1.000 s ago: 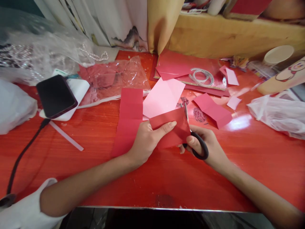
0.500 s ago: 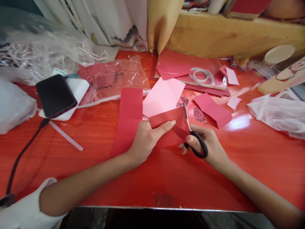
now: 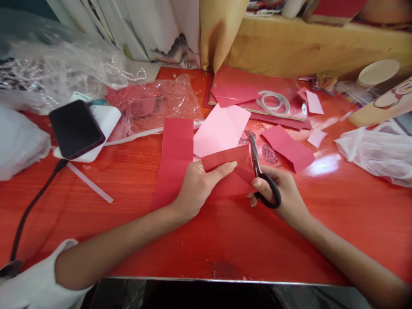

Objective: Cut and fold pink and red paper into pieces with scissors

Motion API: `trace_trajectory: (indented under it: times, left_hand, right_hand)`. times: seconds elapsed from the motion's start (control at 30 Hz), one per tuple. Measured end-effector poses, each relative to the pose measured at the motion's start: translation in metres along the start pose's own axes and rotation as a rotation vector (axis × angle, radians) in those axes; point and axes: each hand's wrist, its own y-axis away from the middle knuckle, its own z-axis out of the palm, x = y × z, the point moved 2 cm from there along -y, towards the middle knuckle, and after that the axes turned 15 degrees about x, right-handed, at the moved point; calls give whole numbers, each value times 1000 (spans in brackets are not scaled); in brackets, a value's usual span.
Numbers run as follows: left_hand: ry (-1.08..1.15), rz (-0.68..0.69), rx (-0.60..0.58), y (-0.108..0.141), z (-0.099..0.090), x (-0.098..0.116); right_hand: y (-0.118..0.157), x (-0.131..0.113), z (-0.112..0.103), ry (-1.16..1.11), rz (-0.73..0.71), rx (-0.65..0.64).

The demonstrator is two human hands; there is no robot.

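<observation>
My left hand (image 3: pixel 204 182) grips a red sheet of paper (image 3: pixel 230 178), thumb on top and the other fingers hidden beneath it. In my right hand (image 3: pixel 277 186) is a pair of scissors (image 3: pixel 256 161) with black handles, its blades pointing away from me along the paper's right edge. The blades look nearly closed. Beyond the held sheet lies a pale pink sheet (image 3: pixel 222 128). A longer red strip of paper (image 3: pixel 177 141) with a crease rests to the left, partly behind my left hand. Right of the scissors is a folded red piece (image 3: pixel 288 148).
A black phone (image 3: pixel 76 128) sits on a white object at the left, with a cable beside it. Behind are a clear plastic bag (image 3: pixel 180 98) and a coil of white tape (image 3: pixel 273 104). A whitish bag (image 3: pixel 380 154) lies at the right on the red table (image 3: pixel 180 253).
The scissor blades have come closer together and swung slightly right, and my right hand has shifted a little. My left hand keeps the red paper in nearly the same place.
</observation>
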Motion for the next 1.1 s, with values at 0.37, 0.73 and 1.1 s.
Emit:
trace_trajectory:
  times: [0.37, 0.73, 1.1]
  left_hand:
    - [-30, 32, 33, -8, -6, -2]
    - [-116, 80, 46, -8, -6, -3]
    - [-399, 147, -153, -41, -14, 24]
  right_hand:
    - [-3, 0, 1, 18, -97, 141]
    - [-5, 0, 0, -45, -68, 105]
    - [-21, 4, -15, -188, -10, 30]
